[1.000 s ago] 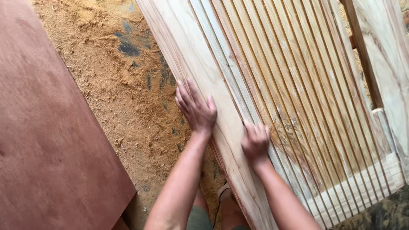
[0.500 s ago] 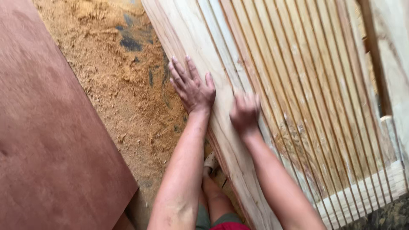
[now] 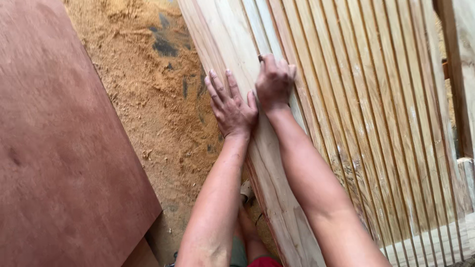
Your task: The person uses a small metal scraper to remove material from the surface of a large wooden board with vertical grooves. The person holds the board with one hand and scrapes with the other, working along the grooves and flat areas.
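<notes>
A large pale wooden panel [image 3: 376, 99] with many thin vertical slats fills the right half of the view, leaning above the floor. My left hand [image 3: 230, 106] lies flat, fingers spread, on the panel's broad left frame board [image 3: 222, 44]. My right hand [image 3: 273, 81] sits just right of it, fingers curled under, pressing on the frame where the slats begin. What the curled fingers hold, if anything, is hidden.
A reddish-brown plywood sheet [image 3: 59, 148] covers the left side. Between it and the panel the floor [image 3: 143, 84] is thick with sawdust. Another pale timber piece [image 3: 462, 64] stands at the far right. My foot [image 3: 245, 198] shows below the frame.
Both hands have slid farther up along the frame board. The right hand moved closer to the left and now sits slightly ahead of it.
</notes>
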